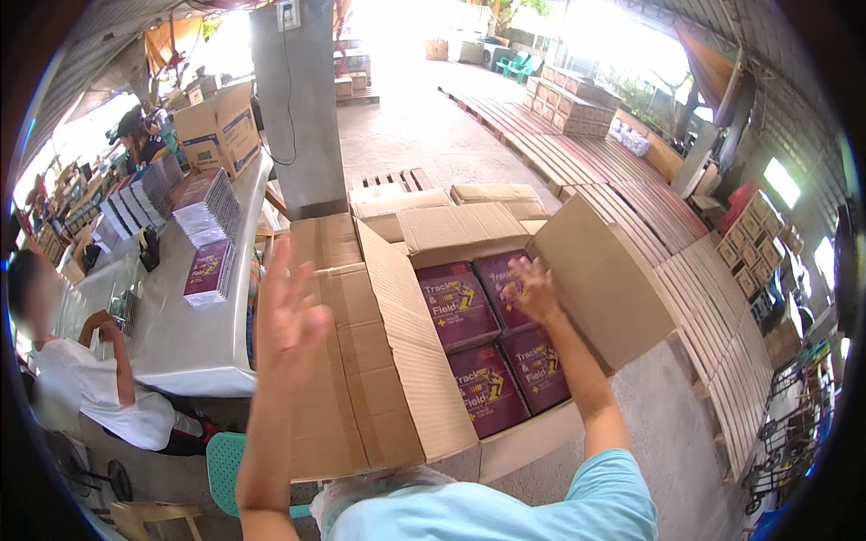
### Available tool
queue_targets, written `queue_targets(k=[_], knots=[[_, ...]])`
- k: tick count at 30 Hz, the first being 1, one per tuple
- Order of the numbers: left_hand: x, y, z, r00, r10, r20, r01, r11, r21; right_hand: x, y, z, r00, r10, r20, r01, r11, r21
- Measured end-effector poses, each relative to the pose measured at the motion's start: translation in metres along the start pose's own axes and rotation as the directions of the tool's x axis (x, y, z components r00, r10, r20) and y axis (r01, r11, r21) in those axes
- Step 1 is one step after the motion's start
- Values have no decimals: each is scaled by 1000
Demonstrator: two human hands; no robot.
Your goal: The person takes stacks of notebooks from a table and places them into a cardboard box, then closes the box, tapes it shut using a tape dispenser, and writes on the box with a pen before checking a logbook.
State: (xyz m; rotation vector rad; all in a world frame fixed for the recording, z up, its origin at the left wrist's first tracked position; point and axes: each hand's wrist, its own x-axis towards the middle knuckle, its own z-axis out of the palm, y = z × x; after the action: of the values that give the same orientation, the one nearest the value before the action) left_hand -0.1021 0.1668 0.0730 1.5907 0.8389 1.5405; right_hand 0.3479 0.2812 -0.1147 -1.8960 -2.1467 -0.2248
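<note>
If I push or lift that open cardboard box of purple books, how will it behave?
The open cardboard box is probably heavy for its size, since purple books fill its opening. It seems unlikely to tip, with books spread across its width. Its right flap may swing or bend, being thin cardboard folded outward.

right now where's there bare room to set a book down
Bare: the closed box's top, left of the open flap; the table's near end, before the nearest book stack. Crowded: the open box, packed with books; the far end, under stacks and a carton.
</note>
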Motion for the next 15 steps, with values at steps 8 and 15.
queue_targets(k=[8, 15], knots=[[-102, 0, -133, 830, -275, -485, 295, 955, -35, 14, -44, 72, 960, 147, 238, -132, 988, -78], [-124, -28, -203, 708, -361, -607, 329, 929, -168, 11, -10, 63, 985, 67, 157, -114, 943, 311]])
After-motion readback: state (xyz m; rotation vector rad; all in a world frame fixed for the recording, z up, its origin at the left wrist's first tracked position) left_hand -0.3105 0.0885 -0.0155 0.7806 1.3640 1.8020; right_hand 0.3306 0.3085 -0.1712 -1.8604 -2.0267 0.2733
